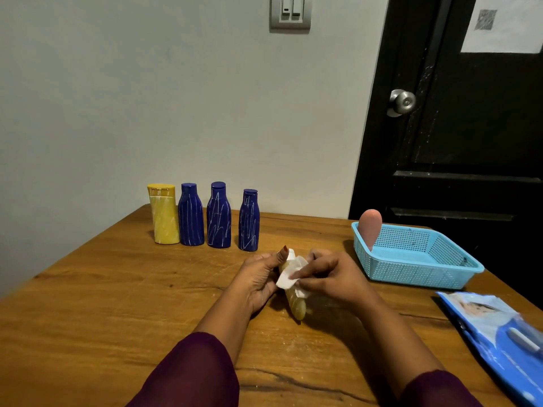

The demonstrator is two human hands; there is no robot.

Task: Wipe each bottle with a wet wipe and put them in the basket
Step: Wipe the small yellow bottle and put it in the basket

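Near the camera, a pale yellow plastic bottle (295,304) is gripped by the left hand (258,282); a white wet wipe (286,279) is pressed on it by the right hand (332,274).

Wooden table (117,304), grain and dark cracks visible. Far edge, near wall: row of four upright bottles, yellow bottle (163,214) leftmost, touching first blue bottle (191,215); second blue bottle (219,215) just beside; third blue bottle (249,221) slightly apart at right. Right side: blue mesh basket (417,268), pink bottle (370,229) leaning inside its far-left corner. Right near edge: blue wipes pack (499,342), partly out of frame.
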